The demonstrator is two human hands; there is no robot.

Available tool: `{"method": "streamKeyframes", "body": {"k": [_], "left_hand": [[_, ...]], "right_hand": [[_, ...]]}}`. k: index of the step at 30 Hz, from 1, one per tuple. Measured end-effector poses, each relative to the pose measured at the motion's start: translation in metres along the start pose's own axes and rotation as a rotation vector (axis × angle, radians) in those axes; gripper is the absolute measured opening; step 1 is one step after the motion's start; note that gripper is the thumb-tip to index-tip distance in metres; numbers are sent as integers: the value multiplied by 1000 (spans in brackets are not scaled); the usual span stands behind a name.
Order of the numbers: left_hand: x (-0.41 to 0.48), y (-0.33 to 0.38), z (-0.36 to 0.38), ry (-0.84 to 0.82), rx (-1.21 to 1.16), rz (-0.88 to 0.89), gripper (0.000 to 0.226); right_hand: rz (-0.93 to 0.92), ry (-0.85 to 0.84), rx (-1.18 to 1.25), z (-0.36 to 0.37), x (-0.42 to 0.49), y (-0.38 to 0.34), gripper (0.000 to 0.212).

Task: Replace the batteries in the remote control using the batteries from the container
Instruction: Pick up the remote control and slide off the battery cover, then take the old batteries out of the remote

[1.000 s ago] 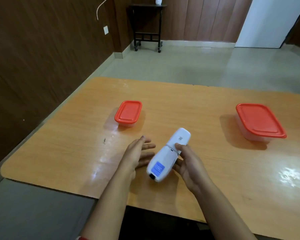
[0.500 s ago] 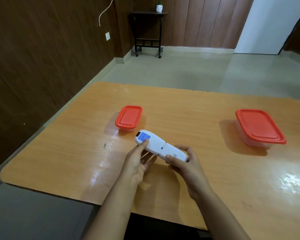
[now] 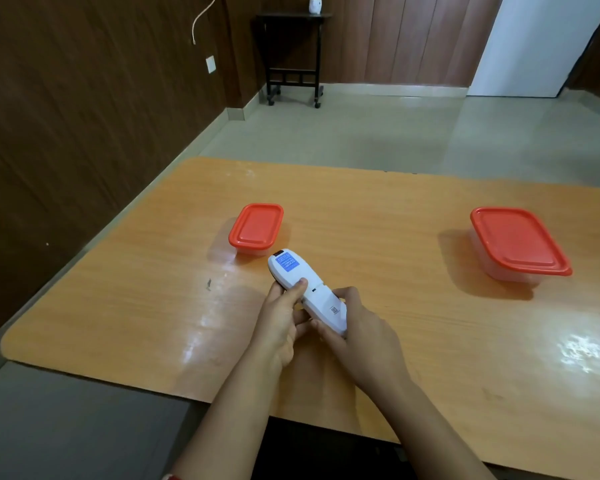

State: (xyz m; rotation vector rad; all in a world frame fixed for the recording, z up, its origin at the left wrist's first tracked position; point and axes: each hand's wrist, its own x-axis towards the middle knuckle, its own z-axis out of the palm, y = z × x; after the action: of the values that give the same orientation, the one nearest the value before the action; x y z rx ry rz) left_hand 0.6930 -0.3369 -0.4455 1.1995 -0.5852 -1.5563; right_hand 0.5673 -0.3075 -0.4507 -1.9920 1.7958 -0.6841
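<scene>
Both hands hold a white remote control (image 3: 305,289) above the wooden table (image 3: 413,323), its back side with a blue label facing up. My left hand (image 3: 281,320) grips its middle with the thumb on top. My right hand (image 3: 357,327) wraps the near end, where the battery cover lies. A small container with a red lid (image 3: 256,227) stands just beyond the remote's far end. A larger red-lidded container (image 3: 518,242) stands at the right. Both lids are on, so their contents stay hidden.
The table's near edge runs just below my forearms, and its left edge lies beside a dark wood-panelled wall (image 3: 84,116). A black side table (image 3: 293,57) stands far back on the tiled floor.
The remote was swung round from pointing far-right to pointing far-left. My left hand, open beside it before, now grips its middle. The right hand has kept its hold on the cover end.
</scene>
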Motion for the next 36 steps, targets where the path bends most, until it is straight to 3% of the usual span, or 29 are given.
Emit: {"method": "streamKeyframes", "body": {"k": [6,13,18,26,30,32,36], "left_hand": [[9,7,-7,183,23,165,24],[14,15,-20,207,-67,98,22],[12,14,-20,119,-73,67,14],[16,10,-23,77,-21,-5,35],[15,10,-22,63,-3,-43,35],[14,10,-21,45,-17,-51,33],[13,10,-17,7,-38,-27,32]], "right_hand": [[-31,52,-13,-4,-3,1,44],[142,268,218,-7,28,41,43],[244,358,76,-4,53,67,48],[306,308,-161,3,63,80,55],[351,283,-274,0,60,79,62],[269,300,-233,0,57,67,56],[-89,197,166,-1,42,26,26]]}}
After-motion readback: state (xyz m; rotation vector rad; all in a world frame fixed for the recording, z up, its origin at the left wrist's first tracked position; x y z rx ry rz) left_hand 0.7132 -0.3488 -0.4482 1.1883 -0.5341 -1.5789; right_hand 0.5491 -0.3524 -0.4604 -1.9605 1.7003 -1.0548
